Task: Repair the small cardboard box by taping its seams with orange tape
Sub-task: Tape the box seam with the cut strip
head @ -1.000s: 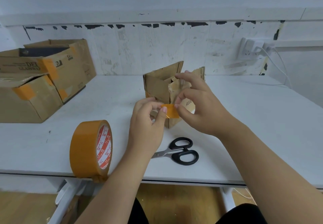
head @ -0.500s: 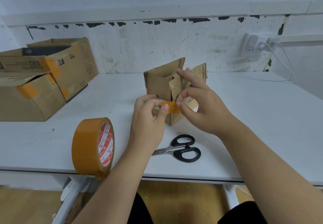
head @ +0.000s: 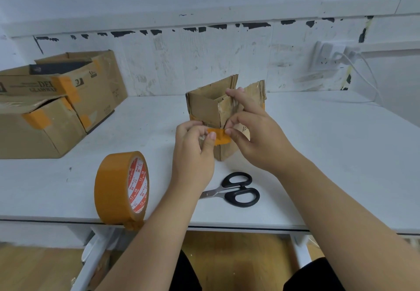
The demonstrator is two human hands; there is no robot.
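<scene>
The small box (head: 211, 113) stands mid-desk, open-topped, one orange patch low on its left side. Both hands, left (head: 193, 152) and right (head: 256, 136), pinch a tape strip (head: 219, 137) at its front corner seam, seemingly not yet pressed down; several seams appear untaped. The roll (head: 120, 188) stands at the desk's (head: 329, 154) near edge.

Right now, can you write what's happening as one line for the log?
step: taping corner seam | left hand: pinches tape piece | right hand: pinches its other end | small box: upright, open | tape roll, scissors: on table
</scene>
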